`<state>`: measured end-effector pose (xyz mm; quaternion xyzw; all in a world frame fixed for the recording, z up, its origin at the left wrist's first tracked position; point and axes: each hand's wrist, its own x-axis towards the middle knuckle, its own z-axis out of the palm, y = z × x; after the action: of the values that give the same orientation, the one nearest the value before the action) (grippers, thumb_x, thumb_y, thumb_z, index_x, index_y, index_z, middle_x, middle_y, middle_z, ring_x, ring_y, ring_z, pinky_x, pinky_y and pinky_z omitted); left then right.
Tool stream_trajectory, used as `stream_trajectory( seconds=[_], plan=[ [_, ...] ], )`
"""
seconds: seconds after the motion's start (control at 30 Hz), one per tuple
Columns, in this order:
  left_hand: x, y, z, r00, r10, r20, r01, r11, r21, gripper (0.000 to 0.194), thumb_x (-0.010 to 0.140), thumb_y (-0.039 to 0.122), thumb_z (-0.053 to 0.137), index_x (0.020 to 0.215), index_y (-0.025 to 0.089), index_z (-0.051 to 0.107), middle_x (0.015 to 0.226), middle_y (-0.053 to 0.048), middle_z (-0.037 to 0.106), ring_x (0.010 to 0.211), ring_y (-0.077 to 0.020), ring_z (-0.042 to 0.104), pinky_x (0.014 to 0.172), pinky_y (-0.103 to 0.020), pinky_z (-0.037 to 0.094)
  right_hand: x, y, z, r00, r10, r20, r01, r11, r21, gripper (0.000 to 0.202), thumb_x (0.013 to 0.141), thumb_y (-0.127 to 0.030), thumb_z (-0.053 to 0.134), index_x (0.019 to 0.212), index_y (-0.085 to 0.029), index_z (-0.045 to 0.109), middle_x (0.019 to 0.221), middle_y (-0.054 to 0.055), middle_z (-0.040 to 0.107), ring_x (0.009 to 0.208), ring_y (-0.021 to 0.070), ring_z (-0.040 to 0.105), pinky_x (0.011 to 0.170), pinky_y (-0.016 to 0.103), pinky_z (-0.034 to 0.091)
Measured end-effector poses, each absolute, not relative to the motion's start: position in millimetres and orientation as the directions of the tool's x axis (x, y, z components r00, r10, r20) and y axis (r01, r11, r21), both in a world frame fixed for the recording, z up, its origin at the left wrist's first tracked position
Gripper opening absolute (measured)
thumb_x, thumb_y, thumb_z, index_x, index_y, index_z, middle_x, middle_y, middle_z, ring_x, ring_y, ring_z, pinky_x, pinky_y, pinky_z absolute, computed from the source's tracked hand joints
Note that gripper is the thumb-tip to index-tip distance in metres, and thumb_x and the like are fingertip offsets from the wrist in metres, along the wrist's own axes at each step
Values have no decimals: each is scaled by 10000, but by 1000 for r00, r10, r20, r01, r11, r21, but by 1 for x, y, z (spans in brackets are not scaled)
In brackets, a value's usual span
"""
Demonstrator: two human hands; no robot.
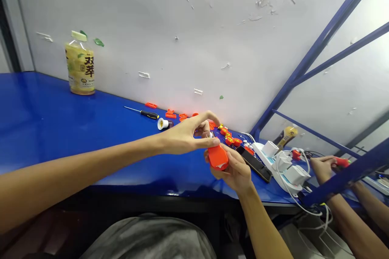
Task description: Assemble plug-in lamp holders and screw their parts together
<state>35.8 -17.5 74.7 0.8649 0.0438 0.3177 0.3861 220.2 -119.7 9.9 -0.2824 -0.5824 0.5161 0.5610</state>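
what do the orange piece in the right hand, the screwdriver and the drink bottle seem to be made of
Orange piece: probably molded plastic, with a smooth surface and even, bright color.
Screwdriver: the slim shaft looks like metal from its greyish shine; the black-and-yellow handle is likely plastic or rubber.
Drink bottle: seemingly clear, glossy plastic, see-through at the shoulder, though glass can't be ruled out.

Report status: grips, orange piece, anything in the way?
Right grip holding orange piece. Left grip at its upper end, exact contact unclear. Nothing visibly blocking; phone close beside right grip.
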Motion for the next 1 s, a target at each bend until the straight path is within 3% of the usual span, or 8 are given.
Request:
stream_trajectory(
  seconds=[0.17,0.3,0.4,0.5,0.67,0.8,0.93,1.0],
  plan=[
    [40,-20,74,828,378,414,-185,-513,838,362,913,523,572,1028,179,579,758,16,586,685,-128,521,607,-243,391,218,-121,13,-236,889,394,-276,327,-904,371,914,-483,584,1161,-214,645,693,-8,501,413,44,241,433,242,193],
    [42,-28,69,773,424,472,-238,-496,835,421,941,550,489,947,163,653,897,-34,655,831,-180,593,736,-291,459,215,-120,17,-178,901,395,-241,350,-905,366,918,-517,555,1103,-215,648,877,37,581,406,23,223,427,247,200],
    [43,-32,58,695,489,527,-137,-630,764,380,850,535,632,964,177,692,950,-38,660,905,-210,589,785,-303,458,211,-112,19,-87,921,379,-244,350,-905,360,955,-512,508,1112,-212,629,683,-29,478,409,41,196,437,247,220],
    [45,-28,50,602,607,518,-75,-604,794,457,761,521,740,1058,178,679,1023,-52,678,923,-223,609,804,-314,477,203,-98,20,-94,936,339,-247,308,-919,345,966,-516,502,1140,-233,597,570,-84,302,420,62,189,446,234,226],
    [37,-4,47,574,700,426,-130,-435,891,470,728,468,776,1075,173,658,1031,-53,723,981,-253,665,853,-347,527,203,-71,30,-7,987,160,25,160,-987,412,888,-592,575,1040,-213,629,591,-73,378,426,66,252,432,219,197],
    [27,17,33,583,706,402,-95,-432,897,422,698,418,780,1009,155,670,1008,-65,728,961,-258,672,842,-336,526,219,-46,58,195,903,384,101,371,-923,319,783,-436,720,964,-180,659,556,-74,385,467,87,305,443,232,239],
    [27,25,10,695,653,300,76,-481,873,419,748,331,636,1125,150,648,970,-66,737,913,-246,674,785,-313,517,218,-29,97,166,810,563,29,566,-824,355,764,-418,731,1012,-173,671,666,-42,451,620,106,421,599,246,390],
    [28,24,2,741,618,260,142,-524,840,359,697,259,619,1032,155,695,893,-39,732,855,-227,659,750,-290,497,213,-25,104,111,781,615,-34,621,-783,373,761,-455,730,1008,-179,682,746,-11,503,695,123,477,654,265,425]
  ],
)
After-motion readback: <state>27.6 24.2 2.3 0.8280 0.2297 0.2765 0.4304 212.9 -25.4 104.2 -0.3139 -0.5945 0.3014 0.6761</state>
